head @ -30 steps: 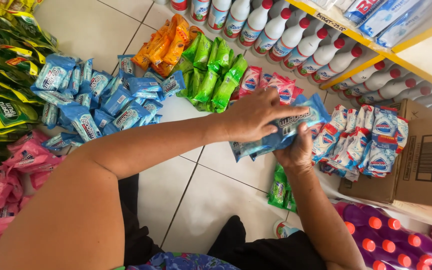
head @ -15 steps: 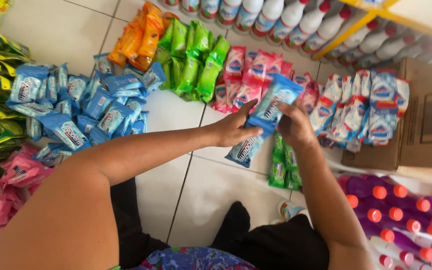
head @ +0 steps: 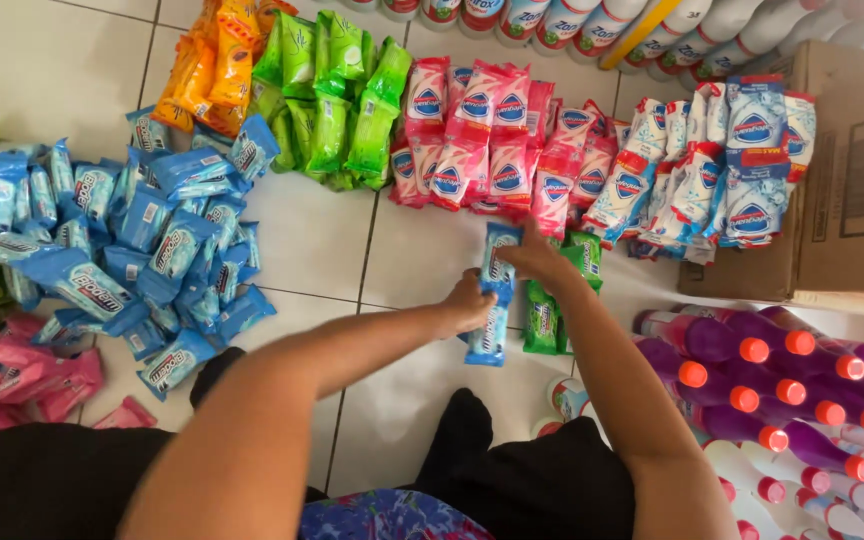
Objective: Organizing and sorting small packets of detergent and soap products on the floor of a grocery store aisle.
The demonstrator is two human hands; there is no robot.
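Both my hands hold a strip of blue packets (head: 493,300) above the tiled floor. My left hand (head: 469,301) grips its middle from the left, and my right hand (head: 535,257) pinches its upper end. The strip hangs down between them. Just right of it lie a few green packets (head: 549,308) on the floor. Pink packets (head: 482,140) lie in a row beyond my hands, with white-and-blue packets (head: 712,175) to their right.
A heap of blue packets (head: 142,240) covers the floor at left, with pink ones (head: 22,375) below it. Green (head: 327,100) and orange (head: 214,60) packets lie at the back. Purple bottles (head: 782,385) with orange caps lie at right, a cardboard box (head: 852,180) behind them.
The blue strip has moved down and closer to me, hanging more upright. My left hand slid from its top to its middle. The view tilted down toward the floor.
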